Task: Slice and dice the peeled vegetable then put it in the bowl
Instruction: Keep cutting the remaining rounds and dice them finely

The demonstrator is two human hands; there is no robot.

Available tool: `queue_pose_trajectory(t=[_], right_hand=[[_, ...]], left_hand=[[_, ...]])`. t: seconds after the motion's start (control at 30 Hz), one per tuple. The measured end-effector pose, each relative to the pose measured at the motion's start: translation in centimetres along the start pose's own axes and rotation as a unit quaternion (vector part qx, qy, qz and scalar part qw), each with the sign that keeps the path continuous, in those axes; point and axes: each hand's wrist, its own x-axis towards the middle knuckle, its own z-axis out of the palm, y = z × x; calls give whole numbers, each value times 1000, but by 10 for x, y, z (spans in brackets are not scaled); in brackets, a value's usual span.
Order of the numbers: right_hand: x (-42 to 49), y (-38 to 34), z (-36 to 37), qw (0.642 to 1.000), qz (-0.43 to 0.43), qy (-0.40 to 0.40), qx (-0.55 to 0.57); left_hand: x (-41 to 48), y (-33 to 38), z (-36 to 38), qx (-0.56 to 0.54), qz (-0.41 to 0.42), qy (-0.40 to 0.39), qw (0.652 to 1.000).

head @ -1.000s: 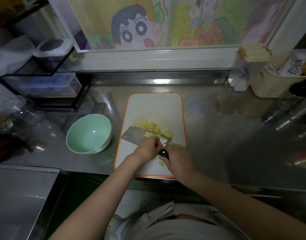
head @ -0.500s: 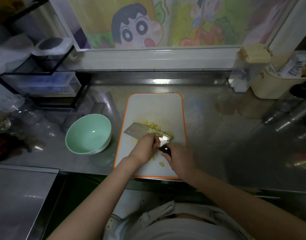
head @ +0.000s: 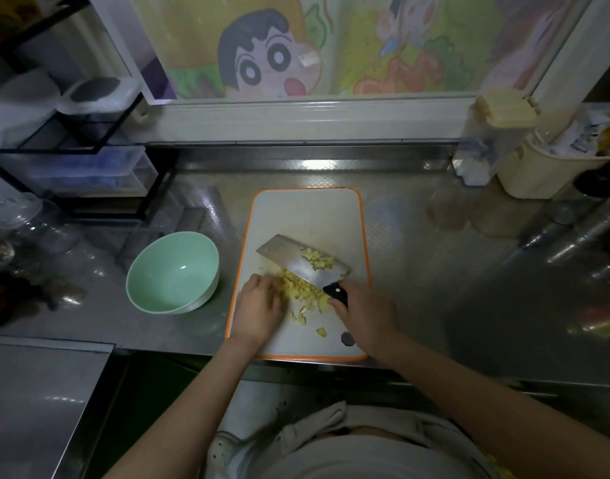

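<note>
Cutting looks finished: the diced vegetable (head: 296, 283) lies as a loose yellow heap at the near middle of the cutting board (head: 307, 216), with no whole piece in sight. Transfer is not done, as the bowl (head: 192, 254) sits empty.

The right hand (head: 365, 312) grips the black handle of the cleaver (head: 289, 257), fingers wrapped round it. The blade is laid nearly flat and carries a few cubes. The left hand (head: 258, 305) rests against the heap, fingers together and lightly bent, apparently pushing dice toward the blade.

A few stray cubes (head: 321, 331) lie nearer the board's front edge, which sits close to the lip of the worktop (head: 435, 271).

The bowl stands just left of the board, not touching it. Open steel lies to the right, and a rack (head: 89, 150) crowds the far left.
</note>
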Motion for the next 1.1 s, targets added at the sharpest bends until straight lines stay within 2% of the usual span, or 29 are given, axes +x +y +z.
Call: queue_pose_trajectory(t=[0.07, 0.27, 0.5, 0.57, 0.7, 0.83, 0.9, 1.0, 1.1], right_hand=[[1, 0, 2, 1000, 0, 0, 5], [1, -3, 0, 1000, -2, 3, 3], [-5, -2, -2, 1000, 0, 3, 11], [-6, -1, -2, 1000, -2, 7, 11], [-6, 0, -2, 1000, -2, 3, 3], [-5, -1, -1, 1000, -6, -1, 16], [-5, -3, 0, 1000, -11, -3, 23], [-5, -6, 3, 999, -26, -3, 22], [-6, -11, 6, 999, -39, -7, 30]], left_hand=[[3, 9, -3, 18, 38, 35, 998], [9, 24, 24, 194, 11, -130, 972], [7, 24, 40, 195, -22, -152, 969], [6, 22, 40, 189, -24, -140, 972], [1, 10, 26, 176, -43, -67, 981], [-2, -8, 7, 204, -80, -62, 974], [-4, -8, 0, 165, -82, -25, 983], [-3, 11, -4, 40, -16, 61, 997], [3, 38, -2, -27, 26, 60, 997]])
